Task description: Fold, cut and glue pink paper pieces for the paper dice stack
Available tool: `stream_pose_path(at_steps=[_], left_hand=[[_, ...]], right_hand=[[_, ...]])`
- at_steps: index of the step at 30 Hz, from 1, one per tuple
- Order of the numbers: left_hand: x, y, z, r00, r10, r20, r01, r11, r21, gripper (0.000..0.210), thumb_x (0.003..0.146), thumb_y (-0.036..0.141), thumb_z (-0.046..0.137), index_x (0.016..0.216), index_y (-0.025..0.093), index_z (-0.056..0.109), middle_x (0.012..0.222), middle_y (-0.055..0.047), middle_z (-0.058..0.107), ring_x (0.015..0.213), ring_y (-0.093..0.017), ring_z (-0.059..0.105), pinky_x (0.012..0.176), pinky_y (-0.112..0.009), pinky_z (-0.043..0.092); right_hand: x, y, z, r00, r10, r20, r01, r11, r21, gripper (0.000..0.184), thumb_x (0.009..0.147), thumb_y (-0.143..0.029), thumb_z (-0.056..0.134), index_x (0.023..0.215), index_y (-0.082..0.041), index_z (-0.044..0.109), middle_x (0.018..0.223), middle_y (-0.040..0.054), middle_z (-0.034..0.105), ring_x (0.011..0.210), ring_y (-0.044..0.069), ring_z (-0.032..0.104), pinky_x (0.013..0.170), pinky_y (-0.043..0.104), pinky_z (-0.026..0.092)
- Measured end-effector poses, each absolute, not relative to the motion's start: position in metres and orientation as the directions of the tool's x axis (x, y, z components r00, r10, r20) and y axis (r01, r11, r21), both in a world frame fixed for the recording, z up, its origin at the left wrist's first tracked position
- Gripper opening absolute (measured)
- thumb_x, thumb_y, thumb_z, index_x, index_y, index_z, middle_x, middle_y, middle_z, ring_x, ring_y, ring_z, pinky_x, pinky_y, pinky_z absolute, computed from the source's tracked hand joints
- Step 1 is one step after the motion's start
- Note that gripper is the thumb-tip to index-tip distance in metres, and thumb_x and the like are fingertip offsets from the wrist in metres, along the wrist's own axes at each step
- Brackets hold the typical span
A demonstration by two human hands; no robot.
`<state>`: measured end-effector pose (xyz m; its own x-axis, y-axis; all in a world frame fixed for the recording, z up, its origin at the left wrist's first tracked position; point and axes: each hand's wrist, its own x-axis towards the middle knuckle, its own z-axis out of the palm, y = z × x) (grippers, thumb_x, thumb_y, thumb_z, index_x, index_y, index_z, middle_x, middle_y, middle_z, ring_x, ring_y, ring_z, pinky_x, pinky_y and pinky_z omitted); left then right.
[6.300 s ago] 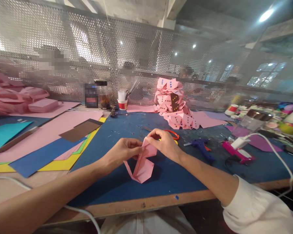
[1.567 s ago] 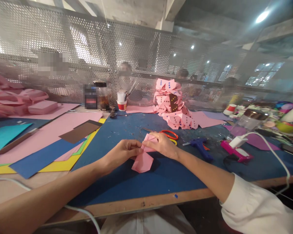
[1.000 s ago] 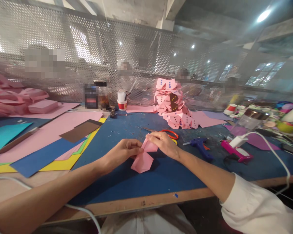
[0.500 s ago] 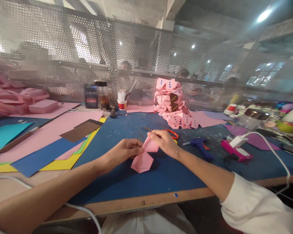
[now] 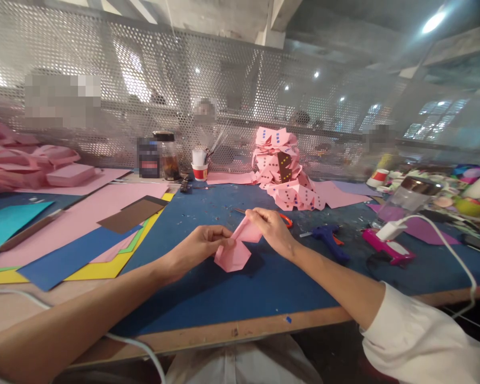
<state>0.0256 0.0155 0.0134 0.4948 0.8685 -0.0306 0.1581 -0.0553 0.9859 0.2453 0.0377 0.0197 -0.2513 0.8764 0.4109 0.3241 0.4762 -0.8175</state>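
Two-handed pinch on folded pink paper (image 5: 233, 258) at centre of frame, between left hand (image 5: 202, 245), fingers closed on its left side, and right hand (image 5: 274, 230), gripping its upper end; blue surface (image 5: 240, 298) beneath.

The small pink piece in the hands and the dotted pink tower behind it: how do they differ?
The small pink piece is held between the left hand and the right hand; the dotted pink tower stands unheld.
The piece shows no dots, while the tower carries rows of them and a brown patch.
The piece is smaller; the tower is a bulky stack.
Both are pink with angular edges.
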Motion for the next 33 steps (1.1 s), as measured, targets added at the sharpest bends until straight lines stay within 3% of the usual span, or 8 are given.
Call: stream_pose_path(at_steps=[8,17,23,28,33], left_hand=[[0.028,0.015,0.016,0.467,0.883,-0.035,0.151,-0.041,0.988,0.033,0.077,0.047,0.079,0.084,0.016,0.074,0.075,-0.002,0.070,0.067,-0.015,0.056,0.066,-0.025,0.040],[0.024,0.018,0.011,0.520,0.852,-0.052,0.094,0.003,0.996,0.029,0.080,0.041,0.078,0.097,0.018,0.077,0.089,-0.004,0.075,0.077,-0.017,0.062,0.072,-0.026,0.045],[0.024,0.018,0.011,0.520,0.853,-0.043,0.079,0.003,0.997,0.025,0.080,0.037,0.076,0.097,0.019,0.077,0.087,-0.003,0.075,0.074,-0.015,0.063,0.070,-0.024,0.047],[0.024,0.018,0.013,0.482,0.875,-0.050,0.087,0.009,0.996,0.031,0.079,0.042,0.075,0.098,0.018,0.078,0.089,-0.005,0.076,0.075,-0.017,0.065,0.072,-0.026,0.049],[0.023,0.017,0.020,0.430,0.902,-0.036,0.113,-0.014,0.994,0.039,0.076,0.047,0.076,0.097,0.014,0.077,0.088,-0.008,0.075,0.073,-0.019,0.065,0.071,-0.030,0.051]], right_hand=[[0.247,0.038,0.021,-0.228,0.875,0.426,0.310,0.480,-0.821,0.044,0.099,-0.051,0.050,0.067,-0.021,0.043,0.065,-0.0054,0.032,0.063,0.012,0.032,0.059,0.027,0.027],[0.248,0.038,0.021,-0.226,0.878,0.422,0.298,0.474,-0.829,0.042,0.100,-0.050,0.050,0.070,-0.021,0.049,0.065,-0.0055,0.035,0.063,0.012,0.035,0.060,0.027,0.029],[0.248,0.038,0.023,-0.237,0.875,0.422,0.241,0.474,-0.847,0.033,0.100,-0.044,0.050,0.090,-0.018,0.067,0.085,0.0009,0.065,0.081,0.016,0.057,0.074,0.027,0.041],[0.249,0.034,0.028,-0.238,0.870,0.431,0.242,0.483,-0.842,0.028,0.100,-0.039,0.049,0.104,-0.019,0.068,0.099,0.0032,0.068,0.086,0.017,0.059,0.075,0.027,0.044],[0.249,0.030,0.031,-0.282,0.860,0.425,0.250,0.494,-0.833,0.032,0.094,-0.024,0.046,0.119,-0.024,0.066,0.101,0.0015,0.066,0.078,0.016,0.055,0.070,0.027,0.043]])
